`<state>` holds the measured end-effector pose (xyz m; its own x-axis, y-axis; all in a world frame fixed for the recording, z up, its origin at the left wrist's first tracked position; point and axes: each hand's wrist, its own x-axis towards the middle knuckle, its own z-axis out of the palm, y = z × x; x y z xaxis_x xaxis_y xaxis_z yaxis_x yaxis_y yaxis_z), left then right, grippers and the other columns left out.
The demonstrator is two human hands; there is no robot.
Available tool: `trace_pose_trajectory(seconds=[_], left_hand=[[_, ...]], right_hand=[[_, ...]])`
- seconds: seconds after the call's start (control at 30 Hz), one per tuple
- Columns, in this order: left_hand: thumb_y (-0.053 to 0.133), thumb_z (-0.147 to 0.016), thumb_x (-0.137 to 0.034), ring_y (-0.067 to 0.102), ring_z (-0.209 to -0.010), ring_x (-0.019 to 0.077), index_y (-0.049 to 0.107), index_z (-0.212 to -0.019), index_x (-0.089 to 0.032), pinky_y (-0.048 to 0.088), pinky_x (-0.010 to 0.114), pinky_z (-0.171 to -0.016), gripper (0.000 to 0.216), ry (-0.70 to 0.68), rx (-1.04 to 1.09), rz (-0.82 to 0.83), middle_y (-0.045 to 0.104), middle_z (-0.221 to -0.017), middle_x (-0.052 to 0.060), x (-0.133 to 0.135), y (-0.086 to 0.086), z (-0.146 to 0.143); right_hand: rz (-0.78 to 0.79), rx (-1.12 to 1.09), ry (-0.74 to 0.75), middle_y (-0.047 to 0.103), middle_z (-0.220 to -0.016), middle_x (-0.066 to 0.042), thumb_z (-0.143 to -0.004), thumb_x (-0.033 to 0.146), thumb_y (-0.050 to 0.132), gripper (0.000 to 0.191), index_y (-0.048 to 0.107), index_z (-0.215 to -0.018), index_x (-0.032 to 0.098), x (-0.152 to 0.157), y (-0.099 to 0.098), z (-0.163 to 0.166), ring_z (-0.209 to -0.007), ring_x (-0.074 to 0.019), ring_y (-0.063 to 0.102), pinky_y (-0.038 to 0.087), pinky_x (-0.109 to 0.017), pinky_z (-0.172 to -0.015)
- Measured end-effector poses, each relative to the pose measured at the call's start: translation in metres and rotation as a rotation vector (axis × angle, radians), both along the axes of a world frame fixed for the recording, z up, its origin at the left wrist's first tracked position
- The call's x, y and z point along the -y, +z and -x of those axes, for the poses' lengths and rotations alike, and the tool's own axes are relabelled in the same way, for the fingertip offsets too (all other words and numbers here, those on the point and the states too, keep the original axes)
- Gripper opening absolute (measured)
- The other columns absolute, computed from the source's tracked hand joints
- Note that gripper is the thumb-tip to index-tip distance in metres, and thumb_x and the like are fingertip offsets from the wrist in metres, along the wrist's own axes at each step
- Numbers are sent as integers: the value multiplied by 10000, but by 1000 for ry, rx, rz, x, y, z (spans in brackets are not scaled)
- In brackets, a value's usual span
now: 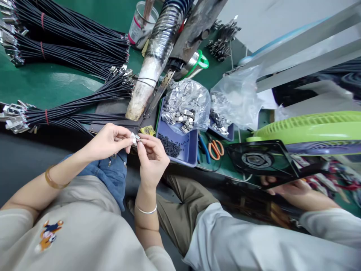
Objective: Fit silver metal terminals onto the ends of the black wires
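My left hand (108, 141) and my right hand (152, 158) meet at the near edge of the green bench, both pinched on one small silver metal clip (134, 138) held between the fingertips. Just beyond them stands a blue tray (188, 150) with a heap of small black parts (170, 145) and a clear bag of metal clips (184, 107). A soldering-iron-like tool wrapped in plastic (152, 67) slants down toward my hands.
Bundles of black wires with metal terminals (70, 105) lie across the green mat at left. Orange-handled scissors (216, 147), a second clip bag (234, 101), a black fan (262, 160) and a green fan (310, 128) sit at right. A co-worker's hand (284, 186) rests there.
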<state>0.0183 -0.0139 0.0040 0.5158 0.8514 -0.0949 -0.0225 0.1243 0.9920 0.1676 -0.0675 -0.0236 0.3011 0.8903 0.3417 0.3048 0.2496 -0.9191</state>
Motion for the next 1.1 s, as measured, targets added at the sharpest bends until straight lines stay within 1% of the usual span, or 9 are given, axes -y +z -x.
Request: trace_pose_trajectory(seconds=[0.23, 0.37, 0.53, 0.6, 0.73, 0.83, 0.97, 1.03, 1.1], left_hand=[[659, -823, -271, 526, -499, 77, 679, -705, -102, 423, 178, -505, 207, -11, -9, -28, 648, -581, 29, 0, -3, 0], [630, -826, -273, 511, -488, 75, 682, -716, -95, 403, 176, -488, 216, -36, -27, -33, 633, -572, 26, 0, -4, 2], [642, -821, -266, 518, -494, 77, 656, -676, -109, 409, 169, -495, 214, -71, -6, -34, 602, -543, 12, 0, -2, 3], [654, -814, -268, 515, -491, 77, 644, -655, -111, 409, 168, -493, 223, -84, -9, -24, 591, -532, 10, 0, -1, 3], [669, -798, -264, 501, -478, 76, 663, -679, -100, 408, 165, -471, 202, -107, -25, 12, 576, -522, 6, 0, -2, 4], [690, -781, -261, 488, -470, 73, 683, -700, -93, 397, 163, -453, 187, -119, -26, 16, 576, -526, 2, -1, -3, 6], [720, -752, -252, 516, -510, 78, 731, -715, -93, 420, 171, -487, 163, -161, 27, -3, 641, -592, 18, -1, -4, 8], [730, -732, -237, 549, -553, 87, 748, -739, -100, 446, 177, -523, 138, -133, 56, -4, 680, -652, 28, 0, -3, 8], [727, -723, -224, 557, -578, 85, 737, -745, -104, 459, 177, -552, 122, -57, 79, -6, 681, -671, 24, 1, -3, 6]], right_hand=[[-74, 91, 10, 757, -967, -53, -886, 225, 687, 52, 733, -867, 210, 2, -2, -2, -871, -160, 734, 624, -287, -723], [-99, 127, 19, 759, -968, -48, -888, 195, 689, 47, 731, -875, 210, 3, -3, -4, -865, -156, 735, 625, -278, -717], [-169, 288, 25, 766, -993, -48, -891, 166, 681, 84, 734, -927, 221, 5, -3, -9, -919, -173, 742, 636, -331, -815], [-187, 345, 32, 770, -995, -49, -893, 162, 676, 91, 732, -931, 222, 5, -2, -11, -924, -176, 744, 638, -337, -825], [-151, 382, 61, 774, -992, -48, -902, 183, 656, 84, 728, -909, 226, 7, 1, -12, -922, -182, 746, 636, -346, -822], [-67, 272, 65, 767, -978, -54, -898, 220, 649, 79, 719, -863, 221, 7, 1, -10, -900, -180, 737, 627, -327, -768], [64, -49, 145, 751, -941, -56, -857, 278, 675, 119, 680, -764, 205, 4, -4, -9, -836, -168, 723, 603, -291, -709], [105, -191, 149, 742, -929, -53, -843, 310, 688, 160, 656, -735, 196, 2, -7, -9, -808, -165, 726, 610, -304, -732], [118, -240, 73, 732, -950, -57, -852, 340, 688, 181, 656, -756, 189, 1, -8, -9, -802, -164, 734, 621, -327, -768]])
